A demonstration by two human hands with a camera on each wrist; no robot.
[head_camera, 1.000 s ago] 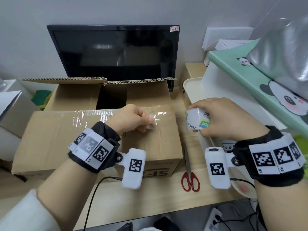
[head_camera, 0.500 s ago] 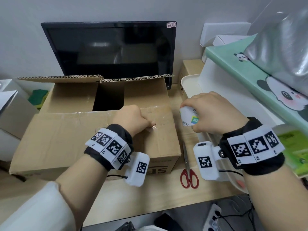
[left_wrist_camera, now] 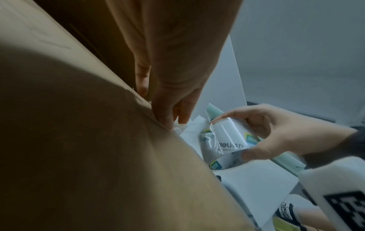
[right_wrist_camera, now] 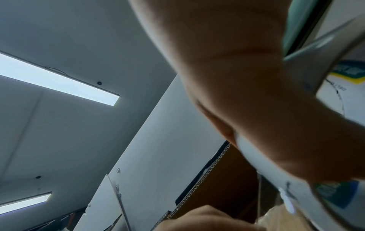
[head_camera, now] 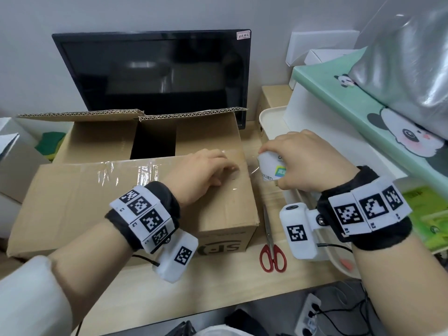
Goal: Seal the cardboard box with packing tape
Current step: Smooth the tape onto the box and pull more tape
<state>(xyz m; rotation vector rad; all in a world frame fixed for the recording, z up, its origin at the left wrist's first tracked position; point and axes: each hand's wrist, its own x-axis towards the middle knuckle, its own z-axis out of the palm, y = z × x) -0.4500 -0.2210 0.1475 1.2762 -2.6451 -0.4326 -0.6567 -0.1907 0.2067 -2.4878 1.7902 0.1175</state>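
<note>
My left hand point(head_camera: 203, 173) lies on top of the box point(head_camera: 150, 204) near its right edge, fingers bent down and pressing the clear tape point(head_camera: 126, 170) onto the flap. Just right of it, off the box edge, my right hand point(head_camera: 308, 166) grips the tape roll point(head_camera: 271, 169), thumb and fingers curled round it. A short clear strip runs between roll and box. Scissors point(head_camera: 271, 248) lie below my right hand, closed
</note>
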